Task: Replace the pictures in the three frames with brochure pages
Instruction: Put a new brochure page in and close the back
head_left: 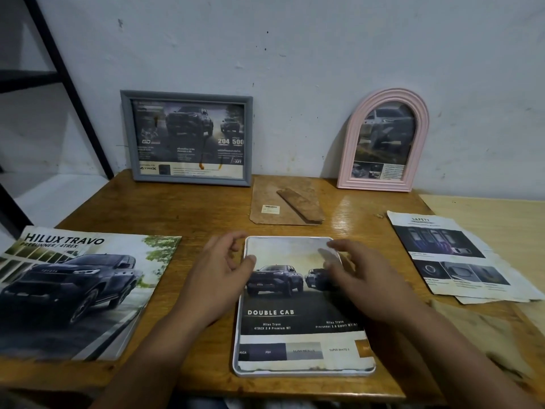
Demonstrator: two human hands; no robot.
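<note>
Both hands (219, 273) (358, 273) over page (298, 308), contact unclear

The room is dim, with soft, cool light and a bluish cast on the wall (295, 54). A glossy sheen lies on the wooden surface (348, 214) near its far right part. Faint shadows fall beside the pink arched frame (351, 160) and under both hands. The right hand (362, 278) is smeared by motion blur at its fingers. Straight edges bow toward the corners, typical wide-angle distortion, and fine print is soft throughout.
</note>
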